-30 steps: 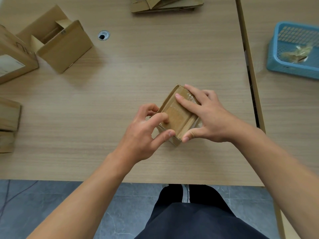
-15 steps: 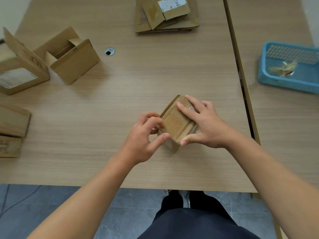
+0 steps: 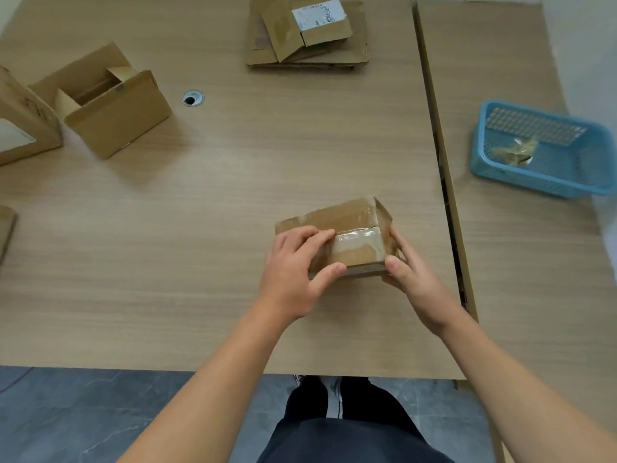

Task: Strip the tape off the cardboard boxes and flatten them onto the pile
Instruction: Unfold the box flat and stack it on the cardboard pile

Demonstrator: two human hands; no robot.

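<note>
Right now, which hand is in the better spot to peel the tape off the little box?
Probably the left hand: its fingers lie on top of the small box, at the end of the clear tape. The right hand grips the box's right end, so it can steady it.

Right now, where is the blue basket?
In the head view, the basket sits far right on the side table, beyond the right hand gripping the box.
</note>
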